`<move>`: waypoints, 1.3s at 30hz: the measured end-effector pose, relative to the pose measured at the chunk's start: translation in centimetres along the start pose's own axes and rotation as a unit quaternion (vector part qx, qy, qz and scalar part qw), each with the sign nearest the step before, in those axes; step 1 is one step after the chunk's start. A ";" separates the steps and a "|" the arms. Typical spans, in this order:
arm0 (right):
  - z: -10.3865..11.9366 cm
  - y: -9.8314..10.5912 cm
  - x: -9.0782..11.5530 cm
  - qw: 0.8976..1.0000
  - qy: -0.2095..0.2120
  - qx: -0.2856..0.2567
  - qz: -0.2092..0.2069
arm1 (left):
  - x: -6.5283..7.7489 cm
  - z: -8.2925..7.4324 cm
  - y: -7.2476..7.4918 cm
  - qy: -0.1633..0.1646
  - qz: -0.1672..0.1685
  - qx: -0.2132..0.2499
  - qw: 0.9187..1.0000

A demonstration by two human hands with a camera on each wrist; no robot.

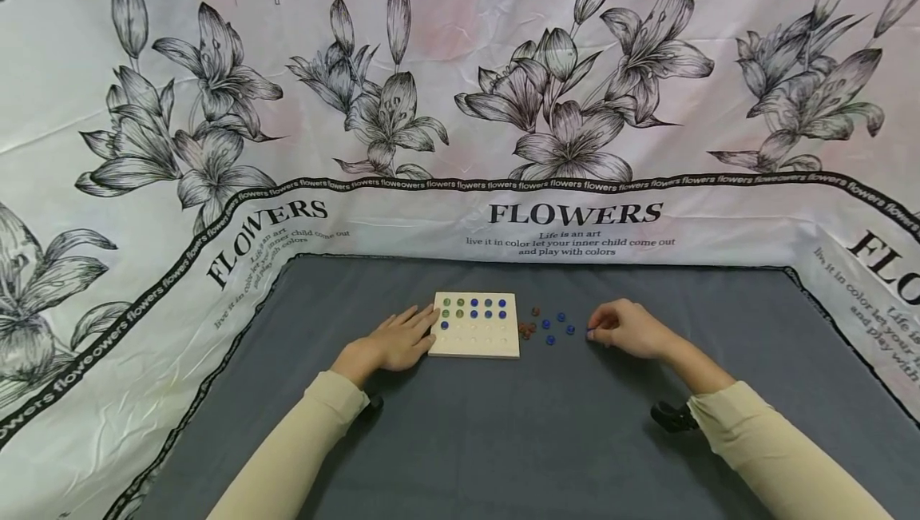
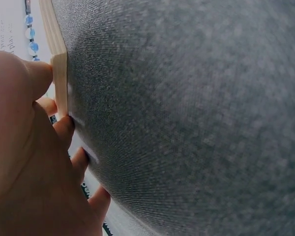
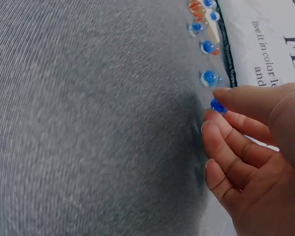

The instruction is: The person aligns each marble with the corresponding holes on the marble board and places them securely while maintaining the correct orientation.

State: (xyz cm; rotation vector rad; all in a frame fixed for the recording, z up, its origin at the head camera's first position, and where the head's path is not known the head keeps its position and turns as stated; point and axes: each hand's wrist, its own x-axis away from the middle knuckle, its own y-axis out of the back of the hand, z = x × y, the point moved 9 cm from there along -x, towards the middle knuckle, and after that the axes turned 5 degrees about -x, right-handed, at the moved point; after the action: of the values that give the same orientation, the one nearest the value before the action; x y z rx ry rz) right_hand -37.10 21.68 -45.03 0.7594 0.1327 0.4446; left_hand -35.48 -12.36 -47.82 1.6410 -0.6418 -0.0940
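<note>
A pale wooden board (image 1: 474,348) with rows of small hollows lies on the grey cloth. Green marbles (image 1: 460,302) fill hollows at its upper left, and blue marbles (image 1: 488,303) stand beside them, with one more blue at the left of the third row. My left hand (image 1: 401,339) rests at the board's left edge, thumb and fingers touching its side (image 2: 60,83). To the right of the loose marbles, my right hand (image 1: 627,328) pinches a blue marble (image 3: 218,105) between thumb and fingertips.
Between board and right hand lie several loose blue marbles (image 1: 550,339) and a cluster of reddish-brown marbles (image 1: 528,331). The grey cloth (image 1: 474,440) spreads toward the front. Behind it is a white flower-printed cloth (image 1: 402,220) with lettering.
</note>
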 end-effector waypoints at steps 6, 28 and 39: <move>1.5 -0.2 0.0 0.999 0.013 -0.040 0.009 | 0.0 0.1 -0.1 0.007 0.005 0.003 1.000; 7.2 -2.4 -1.6 0.995 0.058 -0.075 -0.007 | 0.1 -0.1 -0.4 0.007 0.001 -0.002 1.000; 9.7 -3.7 -2.9 0.992 0.089 -0.088 -0.005 | -0.1 0.2 -0.4 0.011 -0.002 -0.016 1.000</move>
State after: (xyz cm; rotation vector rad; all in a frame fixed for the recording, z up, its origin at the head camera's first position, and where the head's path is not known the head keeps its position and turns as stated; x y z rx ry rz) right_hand -35.81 11.90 -40.72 0.5449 0.2596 0.5076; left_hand -35.55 -12.46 -48.24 1.6105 -0.6177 -0.0893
